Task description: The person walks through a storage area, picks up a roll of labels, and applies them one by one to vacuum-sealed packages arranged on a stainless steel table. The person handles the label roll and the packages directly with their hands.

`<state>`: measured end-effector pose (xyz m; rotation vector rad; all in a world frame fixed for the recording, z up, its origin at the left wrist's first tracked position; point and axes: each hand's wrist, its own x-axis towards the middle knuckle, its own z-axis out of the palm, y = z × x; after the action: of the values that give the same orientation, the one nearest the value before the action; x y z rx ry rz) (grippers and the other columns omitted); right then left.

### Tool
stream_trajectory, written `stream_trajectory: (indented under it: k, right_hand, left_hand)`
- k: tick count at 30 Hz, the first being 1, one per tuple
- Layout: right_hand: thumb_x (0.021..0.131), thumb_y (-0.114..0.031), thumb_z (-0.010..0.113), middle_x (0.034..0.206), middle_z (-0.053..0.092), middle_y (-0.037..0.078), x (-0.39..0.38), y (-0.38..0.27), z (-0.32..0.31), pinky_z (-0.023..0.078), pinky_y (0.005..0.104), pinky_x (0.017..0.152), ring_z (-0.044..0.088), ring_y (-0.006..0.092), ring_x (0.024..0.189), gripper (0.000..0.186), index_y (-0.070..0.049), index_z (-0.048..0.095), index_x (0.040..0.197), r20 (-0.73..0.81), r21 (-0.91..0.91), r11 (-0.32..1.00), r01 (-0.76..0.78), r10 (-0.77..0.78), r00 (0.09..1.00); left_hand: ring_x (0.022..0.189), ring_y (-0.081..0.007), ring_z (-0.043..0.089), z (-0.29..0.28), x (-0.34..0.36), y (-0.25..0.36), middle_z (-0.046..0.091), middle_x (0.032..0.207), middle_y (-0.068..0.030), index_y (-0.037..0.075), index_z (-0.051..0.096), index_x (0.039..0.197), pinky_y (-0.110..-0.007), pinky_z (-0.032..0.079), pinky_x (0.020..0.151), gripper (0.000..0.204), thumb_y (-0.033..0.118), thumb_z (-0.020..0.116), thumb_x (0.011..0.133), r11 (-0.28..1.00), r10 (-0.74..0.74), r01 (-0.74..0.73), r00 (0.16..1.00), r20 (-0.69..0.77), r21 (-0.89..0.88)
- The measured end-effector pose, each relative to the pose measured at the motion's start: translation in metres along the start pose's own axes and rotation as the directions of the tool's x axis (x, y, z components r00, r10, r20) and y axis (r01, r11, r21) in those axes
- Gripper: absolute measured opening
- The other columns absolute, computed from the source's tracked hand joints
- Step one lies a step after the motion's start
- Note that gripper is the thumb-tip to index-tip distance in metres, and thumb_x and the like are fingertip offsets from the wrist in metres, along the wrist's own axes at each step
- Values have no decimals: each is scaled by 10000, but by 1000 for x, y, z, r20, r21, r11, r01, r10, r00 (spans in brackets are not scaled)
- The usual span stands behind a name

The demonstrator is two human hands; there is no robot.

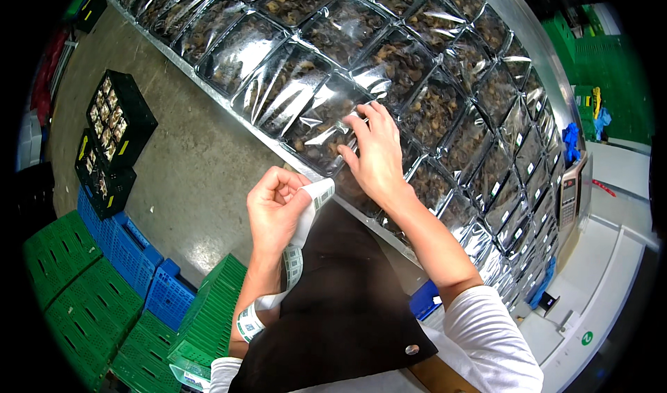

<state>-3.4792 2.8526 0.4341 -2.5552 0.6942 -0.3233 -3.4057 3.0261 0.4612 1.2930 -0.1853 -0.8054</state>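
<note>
My left hand [274, 202] is closed, pinching a strip of labels [324, 190] between thumb and fingers. The strip, white with green-printed stickers, trails down and winds around my left forearm. Over the near edge of the table, my right hand [375, 150] has its fingers apart and slightly bent, fingertips at the clear film of a black tray [326, 126]. Whether a loose label sits under those fingertips I cannot tell. Brown, frilly pieces that look like mushrooms fill the trays. Small white labels show on several trays [511, 181] to the right.
Rows of film-wrapped trays cover the metal table [208, 91]. On the floor at left stand black crates [121, 119] holding packs, blue crates [125, 251] and green crates [76, 289]. A white machine [611, 254] stands at right, near a blue glove [571, 143].
</note>
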Motion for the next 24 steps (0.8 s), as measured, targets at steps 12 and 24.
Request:
stream_trajectory:
  k: [12,24]
  right_hand:
    - [681,-168,738,1221,520,100,4,15,17,273,495,1041,371,333,1267,148,-102,664,791,6,-142,984,108,-108,994]
    - [806,-122,709,1058,567,102,-10,-12,-25,494,313,797,589,188,906,474,-24,530,1234,250,687,653,-317,197,948]
  left_hand:
    - [687,-53,568,1,6,-3,624,837,-57,5,535,822,-186,465,611,140,-117,601,802,999,-41,41,999,-12,-16]
    - [754,-93,624,5,6,-2,650,888,-86,-33,574,979,-213,513,678,182,-97,616,814,997,51,-55,996,-71,-51]
